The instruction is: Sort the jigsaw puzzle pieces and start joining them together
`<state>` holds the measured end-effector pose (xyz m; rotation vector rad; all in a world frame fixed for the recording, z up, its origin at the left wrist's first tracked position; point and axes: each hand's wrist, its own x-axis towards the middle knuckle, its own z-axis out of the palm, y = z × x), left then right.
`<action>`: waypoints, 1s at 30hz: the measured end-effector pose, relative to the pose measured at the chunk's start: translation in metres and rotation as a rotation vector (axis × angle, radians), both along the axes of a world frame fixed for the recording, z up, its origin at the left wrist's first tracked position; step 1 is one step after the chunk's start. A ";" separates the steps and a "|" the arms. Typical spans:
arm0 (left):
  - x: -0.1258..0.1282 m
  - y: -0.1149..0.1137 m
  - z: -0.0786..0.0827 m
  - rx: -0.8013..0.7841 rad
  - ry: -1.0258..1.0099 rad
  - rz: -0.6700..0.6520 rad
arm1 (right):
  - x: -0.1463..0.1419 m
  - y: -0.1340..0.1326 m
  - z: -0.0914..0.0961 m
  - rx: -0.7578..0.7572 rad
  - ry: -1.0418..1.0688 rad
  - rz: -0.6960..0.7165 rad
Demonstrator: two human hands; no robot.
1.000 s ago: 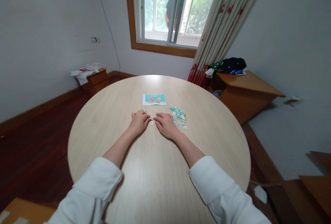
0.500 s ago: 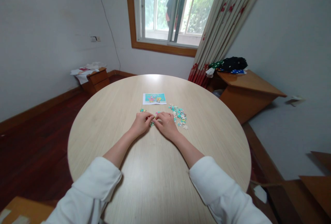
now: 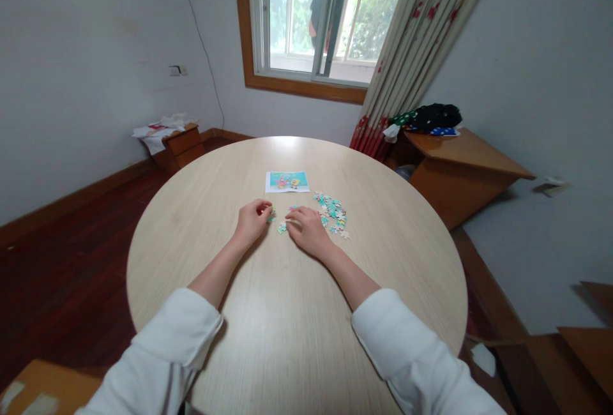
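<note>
On the round wooden table (image 3: pixel 282 313), my left hand (image 3: pixel 251 222) pinches a small green-and-yellow puzzle piece (image 3: pixel 272 214) between thumb and fingers. My right hand (image 3: pixel 309 231) rests to its right, fingers bent and thumb drawn in close to them. What lies between those fingertips is too small to make out. Just left of the right thumb lies a pale green puzzle piece (image 3: pixel 282 228). A pink bit of puzzle (image 3: pixel 292 209) shows behind the right fingers. Beside the right hand spreads a loose pile of teal and white puzzle pieces (image 3: pixel 335 212).
Beyond the hands lies a picture sheet (image 3: pixel 288 181) with a pink and a yellow cartoon figure. Past the table stand a small cabinet with papers (image 3: pixel 184 143) at left, a window (image 3: pixel 316 19), a curtain (image 3: pixel 412 51), and a wooden desk with clothes (image 3: pixel 469 153) at right.
My left hand has moved left, away from my right hand, with a puzzle piece in its fingers. The pale green piece between the hands is now uncovered. My right hand has hardly moved.
</note>
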<state>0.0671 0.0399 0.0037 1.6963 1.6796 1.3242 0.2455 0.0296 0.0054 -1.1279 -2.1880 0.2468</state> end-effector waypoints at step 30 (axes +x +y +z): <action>-0.014 -0.001 0.008 -0.239 0.333 0.175 | 0.003 0.006 0.003 -0.151 -0.034 -0.230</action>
